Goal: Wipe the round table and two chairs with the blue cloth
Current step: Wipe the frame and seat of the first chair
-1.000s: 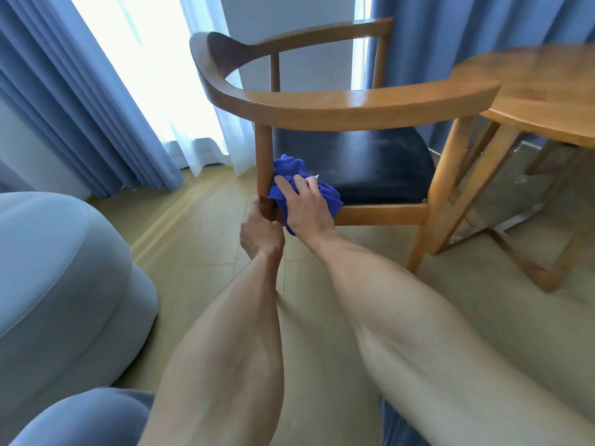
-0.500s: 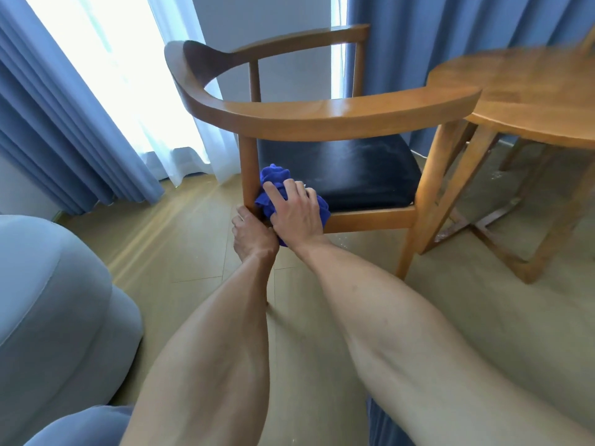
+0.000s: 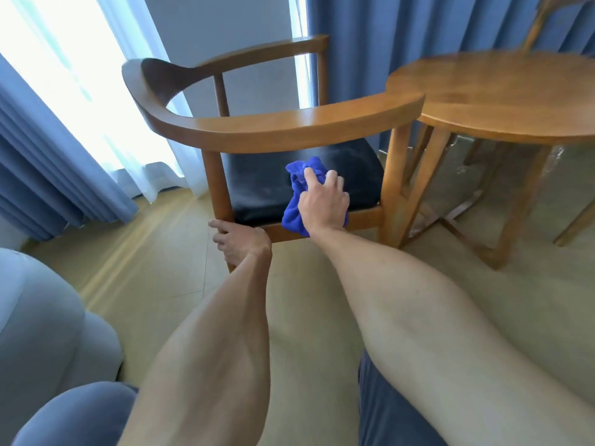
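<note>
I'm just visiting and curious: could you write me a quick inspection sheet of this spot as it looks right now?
Surface: pale wooden floor; black padded chair seat.
Job's things: crumpled blue cloth on the seat's near edge; wooden armchair; round wooden table beside it; part of a second chair behind the table.
Clutter: nothing seen.
Hands: right hand grips the cloth; left hand holds the chair's near leg.
Cables: nothing seen.
Surroundings: blue curtains, bright window, grey upholstered seat.

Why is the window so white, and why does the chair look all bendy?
Head view: daylight through the thin curtain washes that part out to white; the wide lens curves the chair and round table, and stretches the forearms near the bottom edge.
</note>
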